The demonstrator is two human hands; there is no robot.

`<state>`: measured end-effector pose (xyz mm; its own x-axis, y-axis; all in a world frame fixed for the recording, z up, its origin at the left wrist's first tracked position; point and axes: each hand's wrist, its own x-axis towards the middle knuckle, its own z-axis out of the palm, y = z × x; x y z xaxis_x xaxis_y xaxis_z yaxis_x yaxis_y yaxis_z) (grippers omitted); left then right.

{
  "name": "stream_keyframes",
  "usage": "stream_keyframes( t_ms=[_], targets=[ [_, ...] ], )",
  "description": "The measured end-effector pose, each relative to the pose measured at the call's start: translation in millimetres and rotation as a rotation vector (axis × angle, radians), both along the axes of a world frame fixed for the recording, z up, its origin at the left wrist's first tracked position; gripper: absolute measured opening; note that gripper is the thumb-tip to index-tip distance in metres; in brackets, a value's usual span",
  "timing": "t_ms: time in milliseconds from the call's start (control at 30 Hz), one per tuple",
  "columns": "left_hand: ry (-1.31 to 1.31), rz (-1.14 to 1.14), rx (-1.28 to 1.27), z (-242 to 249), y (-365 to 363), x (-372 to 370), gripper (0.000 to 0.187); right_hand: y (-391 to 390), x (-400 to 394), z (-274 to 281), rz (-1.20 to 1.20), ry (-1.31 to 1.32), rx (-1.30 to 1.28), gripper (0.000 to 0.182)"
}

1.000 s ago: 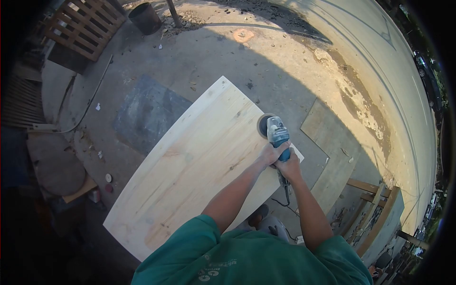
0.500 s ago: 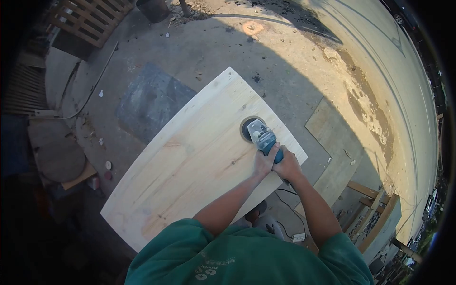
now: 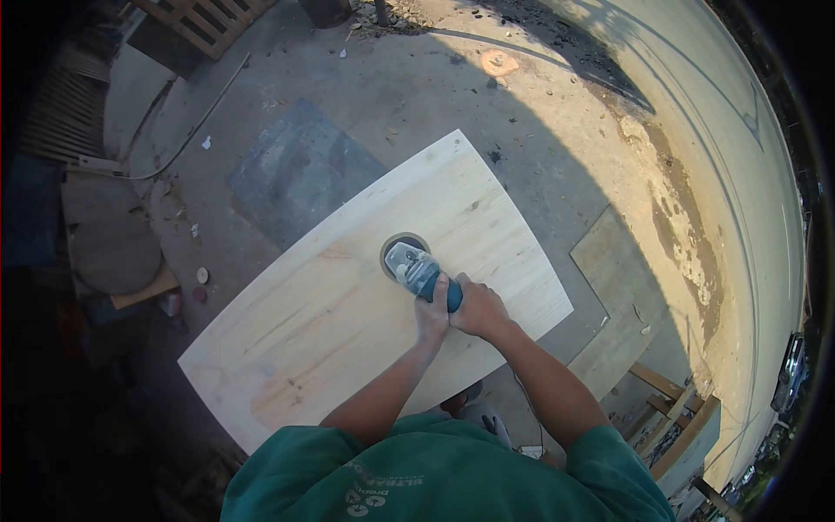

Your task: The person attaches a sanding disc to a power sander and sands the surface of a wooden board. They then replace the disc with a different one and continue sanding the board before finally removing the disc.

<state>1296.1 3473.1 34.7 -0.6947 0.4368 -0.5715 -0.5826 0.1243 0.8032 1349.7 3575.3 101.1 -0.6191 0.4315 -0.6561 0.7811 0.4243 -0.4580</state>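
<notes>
A pale wooden tabletop panel [image 3: 348,287] lies flat in front of me, with faint grain streaks and several knots. On its upper middle stands a teal, dust-coated angle grinder [image 3: 417,268], its round disc [image 3: 389,252] face down against the wood. My left hand [image 3: 431,315] is wrapped round the rear of the grinder's body, thumb on top. From the other side my right hand [image 3: 478,306] grips the same rear end, close against the left. The undersides of both hands' fingers are hidden.
A power cord [image 3: 529,400] hangs below my right arm. Plywood sheets [image 3: 609,296] lie on the ground to the right, near a wooden frame [image 3: 674,426]. A dark flat sheet [image 3: 300,170] lies beyond the panel, and a wooden pallet [image 3: 204,22] stands at the upper left.
Both hands have moved the grinder left across the panel, away from its right edge. The camera view has shifted slightly too.
</notes>
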Motion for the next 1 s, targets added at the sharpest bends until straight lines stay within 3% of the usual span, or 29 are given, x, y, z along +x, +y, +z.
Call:
stream_keyframes(
  t_ms=[133,233,267,333,467,567,600,700,800,900,1000],
  targets=[
    [0.025,-0.024,0.024,-2.8,39.7,8.3,0.043,33.1,5.6,8.5,-0.052,0.005,0.041,0.054],
    [0.003,-0.233,0.030,-1.8,93.5,8.3,0.056,73.0,24.3,3.4,-0.197,0.078,0.116,0.053],
    [0.090,-0.206,0.062,-23.4,118.0,17.1,0.065,88.2,32.2,-6.3,-0.263,0.116,0.113,0.053],
    [-0.048,-0.412,-0.004,-12.2,149.2,8.6,0.060,112.5,43.4,-19.9,-0.384,0.190,0.110,0.051],
    [-0.045,-0.684,-0.081,5.9,183.5,-13.4,0.072,129.5,41.6,-16.9,-0.534,0.299,0.071,0.051],
    [-0.003,-0.574,-0.103,-10.3,167.9,-15.4,0.067,116.2,26.3,-10.1,-0.492,0.264,0.048,0.053],
    [-0.015,-0.438,-0.052,-3.8,147.5,-17.8,0.064,104.4,17.6,-9.8,-0.459,0.237,0.043,0.054],
    [0.048,-0.056,0.000,-8.1,59.1,-25.8,0.060,49.0,-24.6,3.3,-0.088,0.047,0.041,0.051],
    [-0.035,0.229,-0.007,-1.4,-2.6,-30.1,0.053,8.5,-52.3,-1.9,0.185,0.045,0.027,0.043],
    [-0.003,0.308,0.024,-3.7,4.8,-33.1,0.051,14.1,-63.5,9.7,0.224,0.008,0.017,0.046],
    [0.046,0.161,-0.018,-4.3,57.3,-41.5,0.055,55.1,-58.7,6.1,0.098,0.048,0.063,0.052]
  ],
)
